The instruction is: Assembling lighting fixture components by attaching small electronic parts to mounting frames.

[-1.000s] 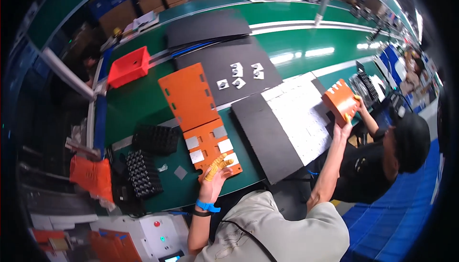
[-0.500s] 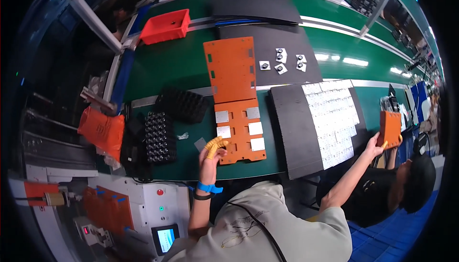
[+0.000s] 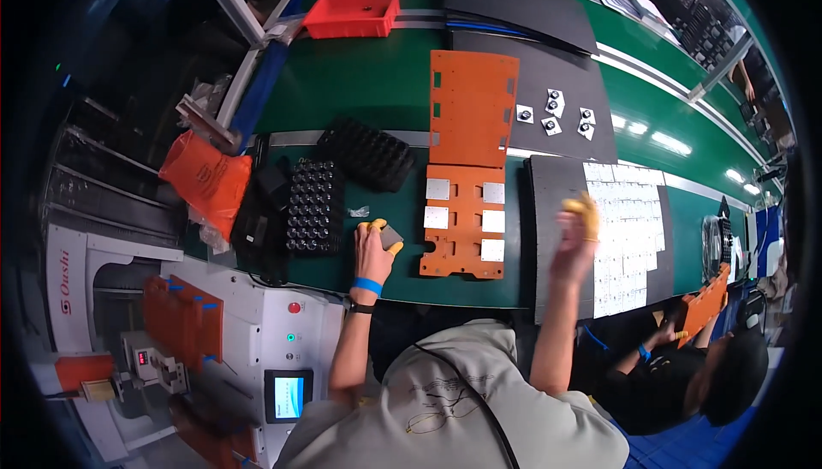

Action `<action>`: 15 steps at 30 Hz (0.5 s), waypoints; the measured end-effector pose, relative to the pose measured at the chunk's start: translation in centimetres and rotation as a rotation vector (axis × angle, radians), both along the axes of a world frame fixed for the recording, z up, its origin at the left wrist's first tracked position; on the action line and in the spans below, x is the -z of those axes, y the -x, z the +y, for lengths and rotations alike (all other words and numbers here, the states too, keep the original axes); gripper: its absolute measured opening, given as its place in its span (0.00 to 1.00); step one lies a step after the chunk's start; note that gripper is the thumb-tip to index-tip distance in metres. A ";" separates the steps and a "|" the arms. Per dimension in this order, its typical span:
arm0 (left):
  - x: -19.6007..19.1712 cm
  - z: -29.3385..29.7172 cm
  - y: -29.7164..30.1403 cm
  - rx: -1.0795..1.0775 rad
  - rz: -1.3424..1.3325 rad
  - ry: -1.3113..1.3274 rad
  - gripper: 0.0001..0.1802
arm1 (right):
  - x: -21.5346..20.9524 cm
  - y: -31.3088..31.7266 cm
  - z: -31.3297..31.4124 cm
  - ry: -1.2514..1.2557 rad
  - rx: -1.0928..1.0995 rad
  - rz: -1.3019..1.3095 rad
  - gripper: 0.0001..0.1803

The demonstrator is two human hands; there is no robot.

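Note:
My left hand [image 3: 373, 255], in yellow finger cots, has its fingers and thumb around a small grey plate [image 3: 390, 236] low over the green bench. Just right of it lies an orange fixture board [image 3: 465, 246] with its orange lid [image 3: 473, 109] folded open behind. Several square silver plates [image 3: 437, 189] sit in the board's recesses; its near-left recess shows bare orange. My right hand [image 3: 579, 233], smeared by motion, is above the left edge of the white printed panels [image 3: 625, 238] on a dark sheet. Whether it holds anything is not visible.
Left of my left hand stand black trays [image 3: 313, 208] of round lens-like parts. A red bin [image 3: 353, 15] is at the back. Small plates with black parts [image 3: 552, 109] lie on a dark sheet. At right a co-worker holds an orange fixture [image 3: 704, 306]. A machine [image 3: 257, 323] stands front left.
My right hand has left the orange fixture at the right, now with the co-worker, and come back over the panels. My left hand moved from the board to the grey plate. The view has shifted.

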State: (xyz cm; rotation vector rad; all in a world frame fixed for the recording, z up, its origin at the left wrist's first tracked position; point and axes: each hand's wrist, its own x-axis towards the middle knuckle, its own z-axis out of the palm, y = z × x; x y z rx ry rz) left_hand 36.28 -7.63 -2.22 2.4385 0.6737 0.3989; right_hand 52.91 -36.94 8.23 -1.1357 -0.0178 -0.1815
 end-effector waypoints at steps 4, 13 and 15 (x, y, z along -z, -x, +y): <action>0.8 0.0 0.6 -0.070 -0.033 0.060 0.22 | -0.6 2.6 11.4 0.307 -0.604 -0.087 0.16; 2.8 -0.3 4.6 -0.168 -0.429 0.706 0.17 | 4.3 5.1 26.9 0.857 -0.892 -0.465 0.11; 2.0 -0.6 6.8 -0.110 -0.554 1.413 0.16 | 4.1 6.3 28.2 0.896 -0.948 -0.608 0.11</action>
